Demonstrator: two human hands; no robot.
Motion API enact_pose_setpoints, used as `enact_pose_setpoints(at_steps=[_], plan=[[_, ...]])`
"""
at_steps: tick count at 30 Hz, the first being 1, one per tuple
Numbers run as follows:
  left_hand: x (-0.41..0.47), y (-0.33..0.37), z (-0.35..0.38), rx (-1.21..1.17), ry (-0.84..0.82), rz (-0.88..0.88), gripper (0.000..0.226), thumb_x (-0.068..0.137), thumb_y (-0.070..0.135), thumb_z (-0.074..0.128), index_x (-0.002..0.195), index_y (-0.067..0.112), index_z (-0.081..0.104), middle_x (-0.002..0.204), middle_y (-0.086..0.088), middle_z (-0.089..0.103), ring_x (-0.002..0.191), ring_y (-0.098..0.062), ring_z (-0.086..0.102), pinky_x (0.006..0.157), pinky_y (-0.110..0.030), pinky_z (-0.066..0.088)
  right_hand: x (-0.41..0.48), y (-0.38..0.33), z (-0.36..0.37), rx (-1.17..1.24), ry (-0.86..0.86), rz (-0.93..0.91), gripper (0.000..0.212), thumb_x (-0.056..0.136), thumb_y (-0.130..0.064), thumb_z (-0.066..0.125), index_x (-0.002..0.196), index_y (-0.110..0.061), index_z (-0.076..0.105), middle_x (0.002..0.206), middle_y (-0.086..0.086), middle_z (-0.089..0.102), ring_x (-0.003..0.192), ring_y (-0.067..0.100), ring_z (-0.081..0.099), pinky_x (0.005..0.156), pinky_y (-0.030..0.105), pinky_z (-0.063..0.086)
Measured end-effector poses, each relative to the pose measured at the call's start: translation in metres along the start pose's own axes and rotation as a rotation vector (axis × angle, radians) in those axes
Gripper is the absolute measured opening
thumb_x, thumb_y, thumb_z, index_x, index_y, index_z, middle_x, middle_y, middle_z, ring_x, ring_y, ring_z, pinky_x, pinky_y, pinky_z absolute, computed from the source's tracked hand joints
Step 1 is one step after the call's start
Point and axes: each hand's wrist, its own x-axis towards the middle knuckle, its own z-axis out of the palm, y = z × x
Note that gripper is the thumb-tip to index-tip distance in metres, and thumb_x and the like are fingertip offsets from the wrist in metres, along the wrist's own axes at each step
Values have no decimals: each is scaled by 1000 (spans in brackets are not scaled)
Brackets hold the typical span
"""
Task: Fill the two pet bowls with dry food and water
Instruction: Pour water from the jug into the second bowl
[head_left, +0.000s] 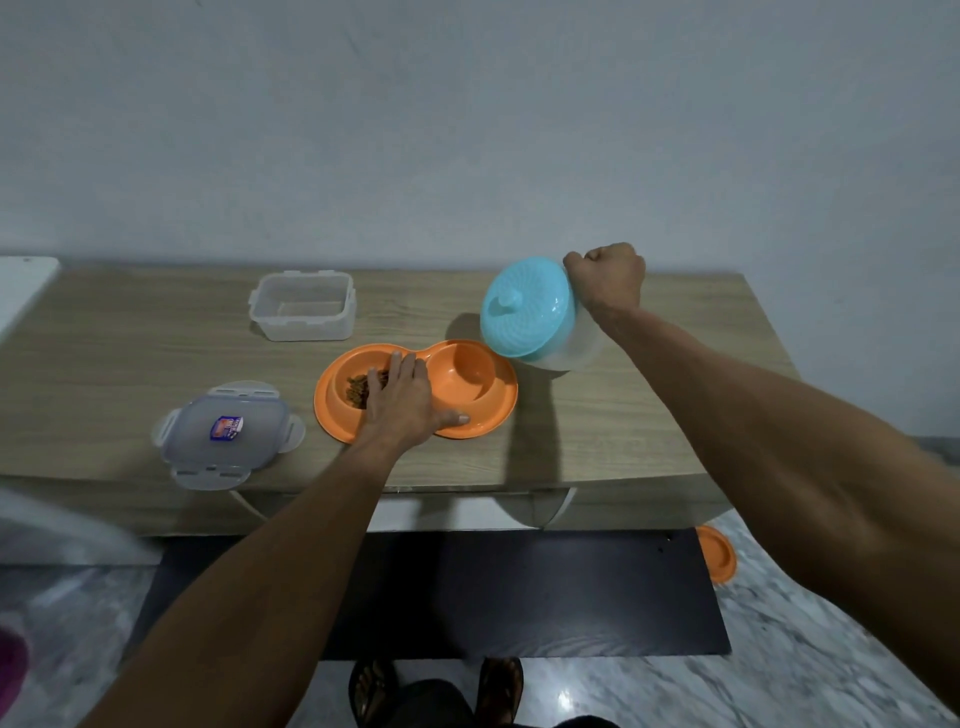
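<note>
One orange double bowl (332, 415), two wells. One jug (566, 353) with one pale blue lid (527, 306). One clear container (301, 327), one clear snap-lid (226, 431) bearing a small label. Two hands.

Double bowl: glossy orange plastic, peanut-shaped, flat on the wooden table (623, 415) near its front edge, middle of view. Left well with a small heap of brown kibble (356, 389); right well (467, 374) smooth orange inside, water there or not impossible to tell.

Jug just right of and behind the bowl, body translucent white, tipped so that the knobbed lid faces the right well; base touching the table or not, unclear.

Left hand (402, 405) flat on the bowl's middle, fingers straight and reaching over the kibble well, thumb spread out along the front rim. Right hand (608, 280) curled into a fist against the jug's far upper side, gripping it, arm stretched out, handle hidden behind the knuckles.

Container behind the bowl, snap-lid to its left, both apart from it.
</note>
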Motion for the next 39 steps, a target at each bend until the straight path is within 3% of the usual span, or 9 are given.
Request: enact_pose_setpoints(at_steps=[7,14,39], plan=[[-1,1,-1,17,-4,-3,114,73,72,62,153,6,16,162,-11,15,151,-28,3,119,-57,6,-6,-11,2,-54,-19,-55,46,76,-15,57,43,-12,26,43,3,18,46,18,17,49,32,22],[0,1,0,11,-3,-4,113,72,72,62,152,6,18,162,-10,16,151,-28,3,119,-57,5,-10,-13,4,-64,-21,-61,45,76,-17,57,42,-11,29,42,5,22,46,19,21,56,34,28],[1,-2,3,5,4,-4,115,72,73,62,153,6,16,162,-10,13,152,-27,1,119,-57,4,-8,-15,3,-76,-39,-80,43,74,-16,56,44,-12,26,44,3,19,48,19,20,55,34,27]])
